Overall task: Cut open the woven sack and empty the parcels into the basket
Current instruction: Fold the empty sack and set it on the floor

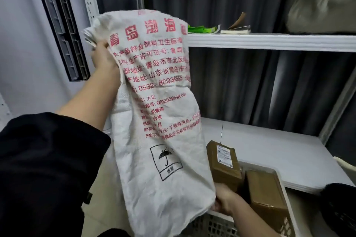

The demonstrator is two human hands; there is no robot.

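Observation:
A white woven sack (pixel 154 117) with red printed characters and a black umbrella mark hangs limp and flat in front of me. My left hand (pixel 103 57) grips its upper left edge, lifted to shelf height. My right hand (pixel 223 201) holds the sack's lower right corner, just above the basket. The white perforated basket (pixel 215 224) sits at the bottom right. Two brown cardboard parcels lie in it: one (pixel 224 163) tilted with a white label on top, the other (pixel 266 198) to its right.
A white metal shelving unit stands ahead, with a middle shelf board (pixel 269 41) and a lower board (pixel 279 152). A green packet (pixel 200 29) and a booklet (pixel 236 29) lie on the middle shelf, a pale bundle (pixel 323 5) further right. Dark curtain behind.

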